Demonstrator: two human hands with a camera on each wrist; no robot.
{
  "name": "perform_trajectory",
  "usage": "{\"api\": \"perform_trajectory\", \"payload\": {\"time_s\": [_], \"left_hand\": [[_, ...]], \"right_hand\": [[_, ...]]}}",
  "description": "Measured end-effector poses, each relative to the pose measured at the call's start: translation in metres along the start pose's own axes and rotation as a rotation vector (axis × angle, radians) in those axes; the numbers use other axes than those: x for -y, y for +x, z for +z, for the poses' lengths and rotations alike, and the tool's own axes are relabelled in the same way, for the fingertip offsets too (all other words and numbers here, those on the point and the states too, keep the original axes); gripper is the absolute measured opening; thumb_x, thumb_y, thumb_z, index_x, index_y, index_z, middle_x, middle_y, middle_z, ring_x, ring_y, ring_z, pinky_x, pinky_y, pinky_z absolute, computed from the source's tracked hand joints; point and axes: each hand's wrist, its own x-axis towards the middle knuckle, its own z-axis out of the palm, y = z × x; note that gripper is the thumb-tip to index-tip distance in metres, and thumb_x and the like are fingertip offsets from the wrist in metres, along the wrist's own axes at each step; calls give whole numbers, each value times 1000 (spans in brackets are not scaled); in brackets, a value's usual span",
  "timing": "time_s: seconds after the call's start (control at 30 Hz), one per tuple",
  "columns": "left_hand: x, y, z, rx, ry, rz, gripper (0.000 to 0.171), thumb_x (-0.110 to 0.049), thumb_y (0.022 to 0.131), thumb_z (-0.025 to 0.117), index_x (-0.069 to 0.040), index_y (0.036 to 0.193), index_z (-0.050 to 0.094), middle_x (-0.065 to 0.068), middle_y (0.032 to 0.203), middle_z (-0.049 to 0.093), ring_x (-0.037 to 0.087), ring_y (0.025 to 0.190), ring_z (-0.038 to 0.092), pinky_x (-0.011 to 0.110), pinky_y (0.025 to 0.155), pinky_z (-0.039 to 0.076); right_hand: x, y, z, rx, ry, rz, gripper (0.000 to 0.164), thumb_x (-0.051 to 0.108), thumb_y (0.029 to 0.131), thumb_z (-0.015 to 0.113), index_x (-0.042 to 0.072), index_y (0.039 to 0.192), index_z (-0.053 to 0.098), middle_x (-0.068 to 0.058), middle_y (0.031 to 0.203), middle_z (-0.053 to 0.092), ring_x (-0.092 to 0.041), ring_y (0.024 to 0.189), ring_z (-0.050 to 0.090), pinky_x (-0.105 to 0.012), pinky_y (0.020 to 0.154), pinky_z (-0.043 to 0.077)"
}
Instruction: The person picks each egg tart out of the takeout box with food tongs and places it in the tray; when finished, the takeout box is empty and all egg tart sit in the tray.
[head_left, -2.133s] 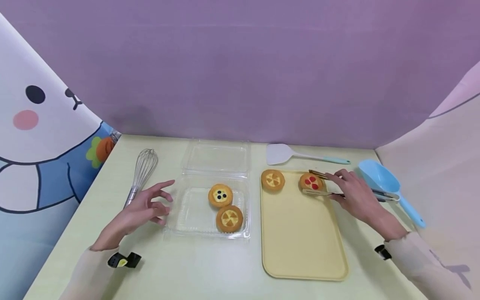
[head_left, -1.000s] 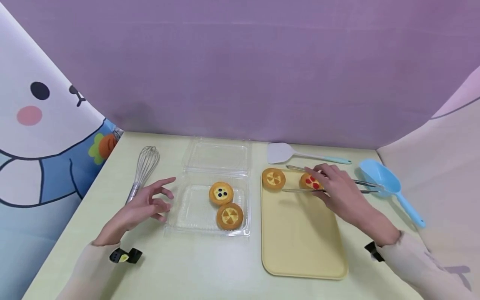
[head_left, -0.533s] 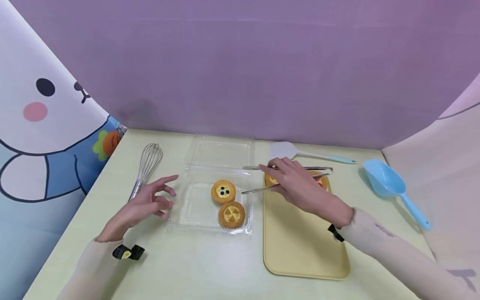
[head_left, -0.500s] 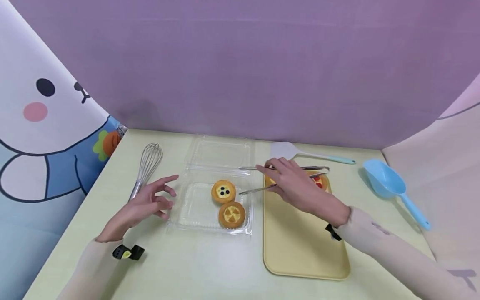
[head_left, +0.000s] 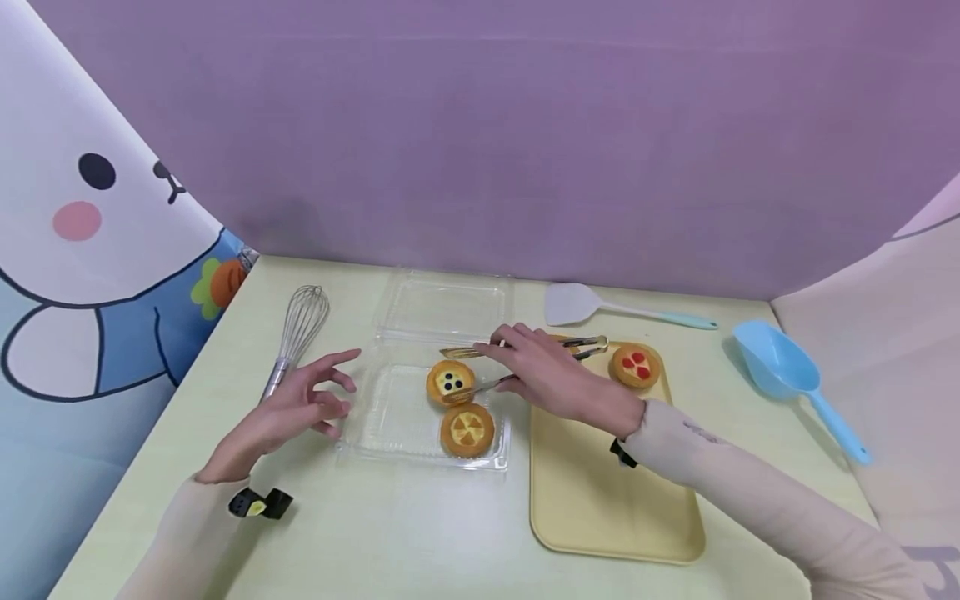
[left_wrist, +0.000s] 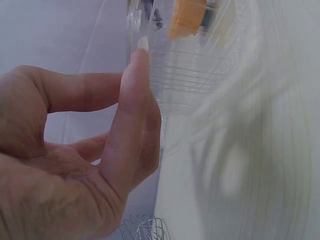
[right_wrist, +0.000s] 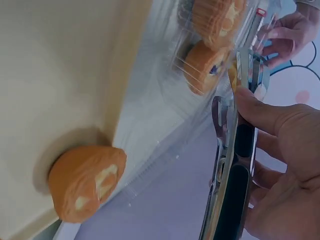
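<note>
My right hand (head_left: 551, 375) grips metal tongs (head_left: 592, 343) with dark handle inserts, their arms spread. In the head view the tong tips lie over and beside a blueberry-topped tart (head_left: 448, 382) in the clear plastic box (head_left: 390, 408); whether they touch it I cannot tell. Right below sits a tart with a wedge-patterned top (head_left: 467, 431). My left hand (head_left: 300, 406) hovers at the box's left side, fingers loosely bent and holding nothing. On the yellow tray (head_left: 615, 500) sit a red-topped tart (head_left: 636, 367) and another wedge-patterned tart (right_wrist: 87, 182), mostly hidden behind my right hand in the head view.
A wire whisk (head_left: 303, 321) lies left of the box, partly behind my left hand. Behind the tray is a white spatula (head_left: 573, 304) with a mint handle. To the right lies a blue scoop (head_left: 780, 362). The box's lid (head_left: 450, 304) is folded back toward the purple backdrop.
My right hand has carried the tongs leftward from around the red-topped tart to the blueberry-topped tart in the box. The red-topped tart stays on the tray. My left hand holds nearly still.
</note>
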Motion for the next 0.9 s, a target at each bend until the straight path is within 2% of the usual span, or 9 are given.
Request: {"api": "perform_trajectory", "payload": {"time_s": [0.13, 0.4, 0.6, 0.73, 0.9], "left_hand": [[-1, 1, 0, -2, 4, -3, 82, 8, 92, 60, -5, 165, 24, 34, 125, 46, 20, 78, 68, 39, 65, 66], [-2, 1, -1, -8, 29, -12, 82, 8, 91, 59, -5, 164, 25, 32, 126, 47, 22, 81, 69, 37, 64, 66], [-2, 2, -1, -11, 23, -29, 83, 8, 91, 60, -6, 165, 25, 33, 126, 47, 21, 81, 68, 36, 64, 66], [-1, 2, 0, -8, 21, -28, 83, 8, 91, 60, -6, 165, 25, 33, 126, 47, 19, 80, 68, 36, 64, 66], [-1, 2, 0, -11, 22, -28, 83, 8, 91, 61, -6, 165, 25, 33, 127, 47, 20, 81, 68, 37, 64, 66]], "right_hand": [[0, 4, 4, 33, 27, 7, 62, 26, 89, 82, 14, 146, 61, -6, 124, 62, -23, 103, 58, -35, 78, 50], [4, 15, 11, 47, 76, 26, 60, 27, 90, 81, 12, 145, 62, -6, 121, 62, -23, 99, 56, -35, 77, 49], [13, 26, 17, 51, 83, -26, 60, 29, 92, 79, 11, 146, 60, -7, 121, 62, -22, 98, 55, -34, 79, 50], [17, 30, 13, 50, 78, -47, 61, 30, 92, 79, 11, 147, 59, -7, 123, 62, -23, 99, 56, -34, 79, 50], [17, 33, 4, 88, 59, -29, 66, 31, 89, 82, 11, 147, 59, -8, 124, 62, -25, 97, 55, -35, 80, 50]]}}
